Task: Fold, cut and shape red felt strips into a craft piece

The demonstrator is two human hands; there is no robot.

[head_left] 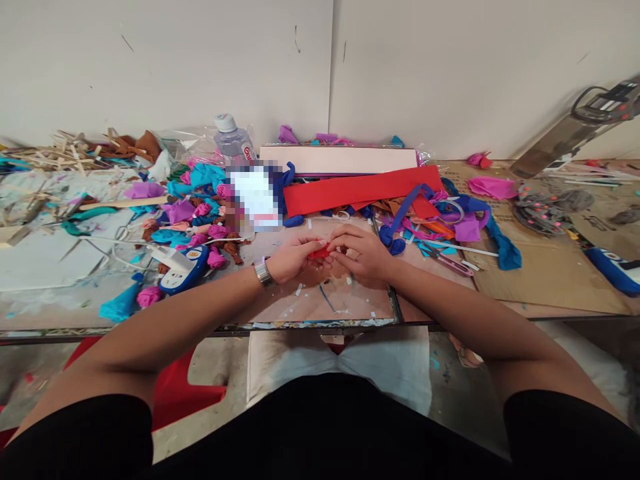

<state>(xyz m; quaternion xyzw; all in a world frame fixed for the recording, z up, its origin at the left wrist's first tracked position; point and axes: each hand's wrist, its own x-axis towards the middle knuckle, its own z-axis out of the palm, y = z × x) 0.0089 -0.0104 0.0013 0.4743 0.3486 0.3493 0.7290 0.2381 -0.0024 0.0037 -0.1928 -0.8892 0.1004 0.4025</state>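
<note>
Above the table [273, 303], left hand [290, 260] and right hand [365, 259], nearly closed, pinch a red scrap [320, 253] between them. Its long axis seemingly runs left-right.

Wall [175, 67]: flat, even, medium-bright; greyer at right.
Light source: out of view.
Tabletop [280, 307]: soft shadow under left hand [290, 262] and right hand [367, 255].
Fingers [349, 232]: slightly soft.
Pixelated patch [257, 197]: 1, glaring white, left of center, unreadable.
Black shirt [325, 433]: near-black, folds lost.
Floor [220, 360]: dimmer, near side.
Right bottle [555, 137]: stretched, wide-angle edge distortion.
</note>
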